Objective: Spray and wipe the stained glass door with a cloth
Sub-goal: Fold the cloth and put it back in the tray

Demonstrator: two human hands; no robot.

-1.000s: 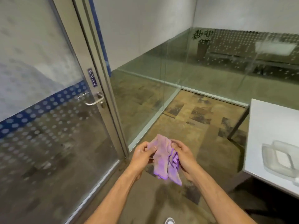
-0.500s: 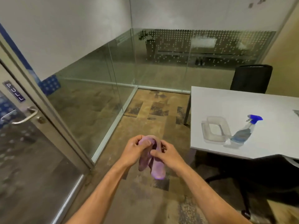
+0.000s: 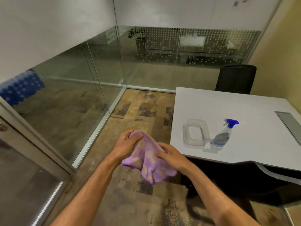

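A purple cloth (image 3: 147,162) hangs between both my hands in front of me, above the floor. My left hand (image 3: 126,142) grips its upper edge. My right hand (image 3: 171,154) holds its right side, fingers pressed on the fabric. A clear spray bottle (image 3: 222,136) with a blue trigger head lies on its side on the white table (image 3: 236,111) to the right, apart from my hands. The glass door (image 3: 24,168) with its metal frame is at the far left edge, only its lower part showing.
A clear plastic container (image 3: 194,133) sits next to the bottle on the table. A black office chair (image 3: 236,79) stands behind the table. Glass partition walls (image 3: 81,88) run along the left and back. Patterned carpet floor (image 3: 143,111) lies between door and table.
The view has swung right, away from the door towards the table. The bottle and chair came into view. The cloth, bunched between my hands before, is now spread wider.
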